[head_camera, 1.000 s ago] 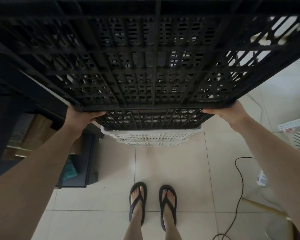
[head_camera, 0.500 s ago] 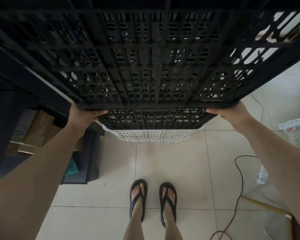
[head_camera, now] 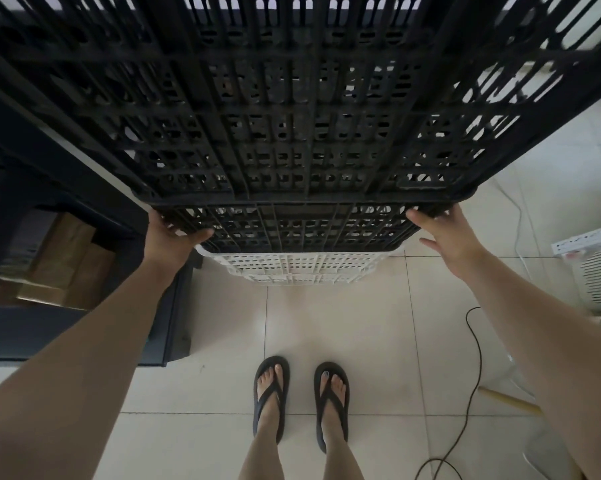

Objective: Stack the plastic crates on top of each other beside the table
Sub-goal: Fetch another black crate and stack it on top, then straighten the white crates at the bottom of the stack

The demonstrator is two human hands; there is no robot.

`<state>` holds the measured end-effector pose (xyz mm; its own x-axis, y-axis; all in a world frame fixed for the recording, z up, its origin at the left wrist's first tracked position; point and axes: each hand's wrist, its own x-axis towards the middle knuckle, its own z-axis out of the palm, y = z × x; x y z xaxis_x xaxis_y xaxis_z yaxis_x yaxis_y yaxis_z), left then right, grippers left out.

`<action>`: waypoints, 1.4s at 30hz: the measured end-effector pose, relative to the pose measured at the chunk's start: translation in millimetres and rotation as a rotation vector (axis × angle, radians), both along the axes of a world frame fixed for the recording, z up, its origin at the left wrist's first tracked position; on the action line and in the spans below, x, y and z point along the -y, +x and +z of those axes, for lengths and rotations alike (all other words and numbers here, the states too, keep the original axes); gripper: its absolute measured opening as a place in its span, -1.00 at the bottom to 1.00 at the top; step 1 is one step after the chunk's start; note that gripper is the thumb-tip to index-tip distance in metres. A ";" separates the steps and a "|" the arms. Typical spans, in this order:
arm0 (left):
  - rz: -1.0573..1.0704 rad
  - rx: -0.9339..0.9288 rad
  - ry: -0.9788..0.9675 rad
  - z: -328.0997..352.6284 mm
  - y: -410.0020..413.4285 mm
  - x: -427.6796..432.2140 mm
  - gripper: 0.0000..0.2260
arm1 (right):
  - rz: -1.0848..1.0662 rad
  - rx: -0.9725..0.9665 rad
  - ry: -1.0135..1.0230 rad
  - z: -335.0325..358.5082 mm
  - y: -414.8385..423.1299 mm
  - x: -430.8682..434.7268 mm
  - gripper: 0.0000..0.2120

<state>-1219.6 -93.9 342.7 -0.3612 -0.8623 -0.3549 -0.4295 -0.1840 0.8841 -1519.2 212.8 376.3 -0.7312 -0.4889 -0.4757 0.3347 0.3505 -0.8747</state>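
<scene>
The black slatted plastic crate hangs above the white plastic lattice crate at 12 o'clock, lined up for stacking. The left hand has its grip clasped on the 9 o'clock corner. The right hand, apparently open-fingered, steadies the 3 o'clock corner.

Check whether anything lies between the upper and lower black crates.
Nothing visible separates the upper black crate from the lower black crate; the left hand grips one corner, the right hand touches the other.

Three crates stacked on floor: top crate above middle crate, bottom crate beneath. Left of stack: worktop. At top crate's near corners: left hand, right hand. On floor, right: cable.
</scene>
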 end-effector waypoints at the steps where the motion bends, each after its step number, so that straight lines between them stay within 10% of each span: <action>1: -0.012 0.014 -0.002 -10.7 0.5 -2.6 -0.24 | -0.013 0.011 -0.008 -7.8 1.2 -1.2 -0.33; 14: -0.144 0.278 -0.222 -113.2 2.8 -63.0 0.12 | 0.051 -0.202 0.107 -132.8 61.8 -5.1 0.06; 21: -0.183 0.463 -0.342 -191.7 12.2 -76.9 0.19 | -0.026 -0.319 0.249 -214.0 92.5 3.5 -0.07; 42: 0.125 0.120 -0.354 -454.6 -15.4 -19.9 0.13 | -0.083 -0.590 0.266 -496.0 11.1 11.7 0.33</action>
